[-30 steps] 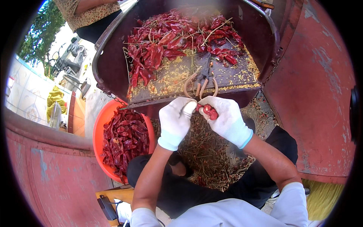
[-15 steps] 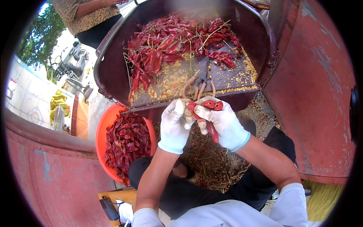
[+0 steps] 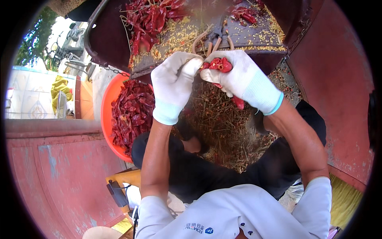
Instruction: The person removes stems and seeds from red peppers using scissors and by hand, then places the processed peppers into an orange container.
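Observation:
My left hand [image 3: 175,81], in a white knitted glove with a pale blue cuff, is closed in a pinch right beside the peppers. What its fingertips grip is hidden. In a matching glove, my right hand [image 3: 240,75] is wrapped round several dried red chili peppers [image 3: 221,64]. Their opened ends show above the thumb, and one pepper tip [image 3: 238,102] sticks out below the fingers. Just beyond both hands, a pair of cutters [image 3: 215,40] with orange-brown handles lies on the work board, among yellow seeds [image 3: 171,44].
Dried chilies [image 3: 153,24] lie heaped in the dark red metal container [image 3: 99,44] ahead. An orange-red basin [image 3: 105,107] full of chilies [image 3: 133,115] stands at left. Stems and debris [image 3: 223,119] litter the floor between my legs. Red metal panels [image 3: 330,79] flank both sides.
My hands have moved slightly apart, the left one toward the left. The view has tilted down, so the container sits higher and more of my shirt shows. The chilies stay in my right hand.

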`<move>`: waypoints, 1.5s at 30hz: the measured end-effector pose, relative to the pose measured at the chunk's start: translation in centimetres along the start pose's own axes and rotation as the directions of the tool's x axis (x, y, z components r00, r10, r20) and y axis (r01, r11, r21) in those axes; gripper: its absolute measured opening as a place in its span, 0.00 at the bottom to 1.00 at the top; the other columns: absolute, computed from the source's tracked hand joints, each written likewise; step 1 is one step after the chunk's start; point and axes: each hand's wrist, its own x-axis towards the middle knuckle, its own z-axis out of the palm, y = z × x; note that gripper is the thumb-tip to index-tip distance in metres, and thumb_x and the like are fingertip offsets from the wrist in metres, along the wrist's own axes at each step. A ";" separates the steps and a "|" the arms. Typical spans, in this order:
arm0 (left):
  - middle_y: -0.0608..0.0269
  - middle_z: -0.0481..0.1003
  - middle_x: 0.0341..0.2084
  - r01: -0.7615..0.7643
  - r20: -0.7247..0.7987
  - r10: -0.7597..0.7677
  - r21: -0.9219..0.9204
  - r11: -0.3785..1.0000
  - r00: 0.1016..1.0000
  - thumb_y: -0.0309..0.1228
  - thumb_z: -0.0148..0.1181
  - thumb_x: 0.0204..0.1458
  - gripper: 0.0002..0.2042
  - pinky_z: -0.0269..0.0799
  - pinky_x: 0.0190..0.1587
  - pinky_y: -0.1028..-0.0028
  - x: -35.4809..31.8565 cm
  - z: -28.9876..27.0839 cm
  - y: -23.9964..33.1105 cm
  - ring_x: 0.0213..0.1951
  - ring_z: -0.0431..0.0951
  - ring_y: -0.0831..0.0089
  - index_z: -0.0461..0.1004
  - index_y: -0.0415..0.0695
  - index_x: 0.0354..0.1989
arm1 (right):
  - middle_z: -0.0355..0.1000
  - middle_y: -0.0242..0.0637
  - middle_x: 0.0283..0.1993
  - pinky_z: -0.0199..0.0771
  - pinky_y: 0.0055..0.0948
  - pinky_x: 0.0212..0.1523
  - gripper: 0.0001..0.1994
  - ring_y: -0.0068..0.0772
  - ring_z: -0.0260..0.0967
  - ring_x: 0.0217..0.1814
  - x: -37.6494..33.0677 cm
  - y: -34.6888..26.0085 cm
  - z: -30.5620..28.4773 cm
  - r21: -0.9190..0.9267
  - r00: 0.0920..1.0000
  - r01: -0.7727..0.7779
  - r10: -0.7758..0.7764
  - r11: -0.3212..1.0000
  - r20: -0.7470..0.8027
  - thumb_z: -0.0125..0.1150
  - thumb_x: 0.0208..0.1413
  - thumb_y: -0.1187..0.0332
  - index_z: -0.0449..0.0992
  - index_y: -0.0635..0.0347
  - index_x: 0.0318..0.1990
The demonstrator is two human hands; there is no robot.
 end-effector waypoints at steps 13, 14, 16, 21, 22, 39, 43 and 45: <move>0.71 0.68 0.26 0.294 0.215 -0.496 -0.952 0.085 0.841 0.40 0.55 0.65 0.11 0.66 0.28 0.78 -0.1 -1.5 -9.2 0.26 0.68 0.80 0.72 0.45 0.41 | 0.73 0.38 0.28 0.74 0.36 0.32 0.03 0.42 0.76 0.33 -2.5 0.5 3.2 -0.379 0.794 0.574 -0.607 0.726 0.041 0.63 0.47 0.70 0.76 0.54 0.31; 0.70 0.70 0.26 0.273 0.048 -0.572 -0.909 0.315 0.819 0.39 0.56 0.65 0.11 0.67 0.27 0.78 -0.4 -1.3 -9.1 0.26 0.69 0.80 0.72 0.44 0.40 | 0.74 0.38 0.29 0.75 0.37 0.33 0.04 0.43 0.77 0.34 -2.2 0.9 2.9 -0.302 0.805 0.566 -0.594 0.767 -0.002 0.64 0.48 0.70 0.77 0.55 0.32; 0.66 0.75 0.26 0.498 0.027 -0.602 -0.593 0.633 0.798 0.38 0.59 0.63 0.11 0.72 0.26 0.75 -1.8 1.2 -10.9 0.24 0.74 0.77 0.75 0.41 0.39 | 0.77 0.39 0.32 0.76 0.37 0.35 0.05 0.45 0.78 0.35 -1.4 1.6 2.2 -0.143 0.825 0.545 -0.559 0.826 -0.081 0.64 0.49 0.71 0.78 0.56 0.34; 0.56 0.82 0.31 0.848 -0.073 -0.846 -0.014 0.530 0.528 0.39 0.61 0.58 0.17 0.78 0.38 0.64 -10.7 6.7 -24.3 0.30 0.83 0.62 0.80 0.35 0.43 | 0.78 0.41 0.37 0.75 0.30 0.39 0.10 0.36 0.76 0.38 -1.1 -0.5 0.7 0.070 0.947 0.320 -0.321 0.945 -0.010 0.65 0.54 0.72 0.80 0.59 0.44; 0.56 0.83 0.33 0.888 -0.091 -0.886 0.123 0.444 0.455 0.40 0.61 0.58 0.18 0.78 0.41 0.63 -12.4 6.1 -28.7 0.33 0.83 0.59 0.80 0.36 0.46 | 0.76 0.35 0.35 0.72 0.25 0.33 0.09 0.25 0.72 0.33 -1.3 -1.7 0.3 0.101 0.975 0.217 -0.220 0.971 0.020 0.64 0.56 0.73 0.79 0.60 0.45; 0.57 0.83 0.44 0.958 -0.289 -0.913 0.077 0.277 0.287 0.29 0.65 0.52 0.17 0.74 0.51 0.67 -15.9 6.8 -30.8 0.47 0.82 0.61 0.81 0.47 0.51 | 0.71 0.28 0.29 0.62 0.20 0.22 0.07 0.14 0.62 0.21 -1.1 0.2 -2.5 0.114 0.991 0.073 -0.059 0.991 -0.124 0.64 0.58 0.71 0.77 0.61 0.43; 0.61 0.81 0.29 0.857 -0.335 -0.891 -0.309 0.412 0.307 0.21 0.66 0.49 0.08 0.76 0.35 0.69 -13.9 7.4 -28.6 0.33 0.81 0.70 0.82 0.42 0.38 | 0.72 0.30 0.31 0.62 0.19 0.20 0.05 0.14 0.62 0.19 -0.7 -0.3 -2.0 0.130 0.992 0.078 -0.063 0.988 -0.113 0.59 0.61 0.74 0.75 0.61 0.43; 0.62 0.78 0.32 0.704 -0.281 -0.874 -0.518 0.486 0.396 0.16 0.64 0.50 0.08 0.77 0.31 0.73 -11.5 8.1 -24.7 0.32 0.79 0.72 0.78 0.41 0.38 | 0.73 0.32 0.32 0.63 0.18 0.20 0.04 0.14 0.62 0.18 -0.4 -0.1 -1.9 0.210 0.995 0.050 -0.030 0.977 -0.096 0.56 0.62 0.76 0.74 0.62 0.43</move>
